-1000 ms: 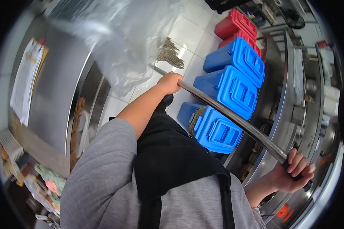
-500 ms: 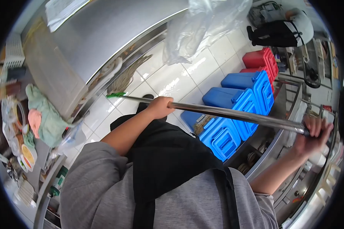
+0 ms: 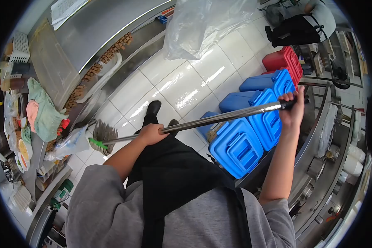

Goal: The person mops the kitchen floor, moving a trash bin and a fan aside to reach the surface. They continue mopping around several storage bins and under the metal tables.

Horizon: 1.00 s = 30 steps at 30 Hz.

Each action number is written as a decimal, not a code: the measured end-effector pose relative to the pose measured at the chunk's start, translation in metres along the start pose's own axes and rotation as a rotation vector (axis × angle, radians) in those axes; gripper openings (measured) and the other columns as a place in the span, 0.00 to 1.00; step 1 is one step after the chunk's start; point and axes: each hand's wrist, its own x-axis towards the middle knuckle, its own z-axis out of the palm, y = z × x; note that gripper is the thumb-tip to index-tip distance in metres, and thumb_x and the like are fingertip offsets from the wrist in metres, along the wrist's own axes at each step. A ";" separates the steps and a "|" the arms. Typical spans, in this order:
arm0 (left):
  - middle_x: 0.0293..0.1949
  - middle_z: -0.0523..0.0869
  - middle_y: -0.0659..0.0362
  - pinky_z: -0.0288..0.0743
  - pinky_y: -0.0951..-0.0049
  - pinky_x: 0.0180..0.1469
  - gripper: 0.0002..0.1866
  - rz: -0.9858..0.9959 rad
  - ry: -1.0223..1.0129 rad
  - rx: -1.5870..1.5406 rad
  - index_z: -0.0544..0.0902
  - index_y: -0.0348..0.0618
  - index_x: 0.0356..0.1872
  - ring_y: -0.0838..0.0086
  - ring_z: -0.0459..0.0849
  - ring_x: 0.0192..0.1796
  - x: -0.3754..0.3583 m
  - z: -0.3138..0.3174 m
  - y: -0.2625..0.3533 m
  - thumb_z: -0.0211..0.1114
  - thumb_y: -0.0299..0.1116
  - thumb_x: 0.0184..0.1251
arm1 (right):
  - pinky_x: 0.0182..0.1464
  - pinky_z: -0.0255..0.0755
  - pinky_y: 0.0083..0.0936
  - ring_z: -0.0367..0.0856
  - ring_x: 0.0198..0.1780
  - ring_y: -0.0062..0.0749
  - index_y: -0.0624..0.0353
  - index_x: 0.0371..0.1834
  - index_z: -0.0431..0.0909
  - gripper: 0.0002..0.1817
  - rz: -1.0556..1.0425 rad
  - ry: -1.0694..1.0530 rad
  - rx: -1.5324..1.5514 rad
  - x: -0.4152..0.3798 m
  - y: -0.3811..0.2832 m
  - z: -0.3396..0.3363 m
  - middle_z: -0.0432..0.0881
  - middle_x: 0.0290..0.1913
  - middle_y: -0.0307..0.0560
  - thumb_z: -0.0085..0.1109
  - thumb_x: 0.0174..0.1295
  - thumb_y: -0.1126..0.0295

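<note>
A mop with a shiny metal handle (image 3: 219, 119) slants across my front. My left hand (image 3: 152, 134) wraps round the handle's lower part. High on the black end grip, my right hand (image 3: 292, 109) has its fingers closed round it. The grey string mop head (image 3: 105, 134), with a green clamp (image 3: 97, 143), rests on the white tiled floor (image 3: 182, 89) to my left, close to the lower shelf and a hanging plastic bag (image 3: 72, 142). My black shoe (image 3: 153, 108) shows beyond my left hand.
Blue lidded bins (image 3: 237, 146) and a red bin (image 3: 283, 59) line the right side. Clear plastic sheeting (image 3: 190, 31) hangs from the steel table (image 3: 111, 25). Another person (image 3: 306, 27) bends over at the back right. A green cloth (image 3: 45, 113) lies on the left counter.
The mop head has swung from under the steel table toward my left side. My right hand has moved inward and up, and the handle's tilt has reversed.
</note>
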 end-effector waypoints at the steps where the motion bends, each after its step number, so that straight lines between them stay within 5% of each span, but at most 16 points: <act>1: 0.24 0.82 0.52 0.73 0.57 0.35 0.20 0.035 0.036 0.022 0.76 0.43 0.23 0.53 0.83 0.33 0.008 0.003 0.011 0.68 0.51 0.54 | 0.37 0.65 0.28 0.64 0.26 0.25 0.51 0.29 0.67 0.17 -0.024 -0.046 0.021 -0.006 -0.016 -0.016 0.64 0.22 0.35 0.59 0.67 0.53; 9: 0.22 0.83 0.57 0.74 0.59 0.33 0.16 0.349 0.081 0.086 0.75 0.50 0.33 0.56 0.83 0.31 0.100 0.035 0.113 0.72 0.43 0.48 | 0.53 0.63 0.33 0.65 0.39 0.30 0.59 0.40 0.66 0.05 -0.467 -0.300 0.024 -0.144 -0.123 -0.063 0.65 0.34 0.42 0.51 0.66 0.72; 14: 0.32 0.82 0.60 0.73 0.60 0.47 0.21 0.601 0.062 0.092 0.73 0.55 0.41 0.61 0.81 0.42 0.148 0.071 0.222 0.72 0.45 0.48 | 0.63 0.58 0.39 0.65 0.49 0.37 0.65 0.50 0.65 0.18 -0.841 -0.138 -0.154 -0.220 -0.154 -0.113 0.63 0.44 0.49 0.54 0.57 0.73; 16: 0.44 0.76 0.56 0.70 0.59 0.52 0.24 0.623 0.397 0.147 0.71 0.52 0.44 0.59 0.76 0.51 0.158 0.093 0.255 0.73 0.45 0.48 | 0.66 0.57 0.42 0.66 0.53 0.40 0.66 0.56 0.63 0.26 -0.949 -0.009 -0.254 -0.246 -0.144 -0.123 0.64 0.47 0.50 0.58 0.55 0.72; 19: 0.49 0.71 0.51 0.70 0.59 0.53 0.26 0.405 0.418 0.053 0.70 0.49 0.45 0.54 0.71 0.55 0.192 0.130 0.286 0.74 0.44 0.49 | 0.65 0.59 0.42 0.67 0.54 0.39 0.62 0.60 0.63 0.28 -1.113 0.149 -0.474 -0.266 -0.114 -0.130 0.63 0.50 0.49 0.59 0.54 0.73; 23: 0.45 0.72 0.48 0.73 0.56 0.50 0.24 0.633 0.357 -0.097 0.71 0.44 0.42 0.52 0.76 0.46 0.221 0.156 0.294 0.76 0.42 0.52 | 0.58 0.70 0.40 0.70 0.52 0.39 0.54 0.69 0.52 0.38 -1.254 0.279 -0.636 -0.280 -0.061 -0.094 0.66 0.46 0.46 0.62 0.57 0.72; 27: 0.37 0.75 0.51 0.75 0.62 0.44 0.17 0.765 0.263 -0.153 0.74 0.42 0.34 0.54 0.78 0.40 0.216 0.158 0.289 0.74 0.39 0.55 | 0.51 0.75 0.45 0.74 0.42 0.38 0.50 0.73 0.41 0.45 -1.403 -0.013 -0.910 -0.288 -0.055 -0.103 0.69 0.43 0.48 0.65 0.60 0.68; 30: 0.35 0.77 0.53 0.75 0.62 0.44 0.18 0.823 0.236 -0.136 0.75 0.43 0.32 0.56 0.79 0.40 0.191 0.135 0.267 0.75 0.40 0.53 | 0.44 0.74 0.41 0.74 0.38 0.33 0.45 0.69 0.49 0.45 -1.445 -0.091 -0.891 -0.299 -0.054 -0.091 0.71 0.40 0.42 0.73 0.54 0.64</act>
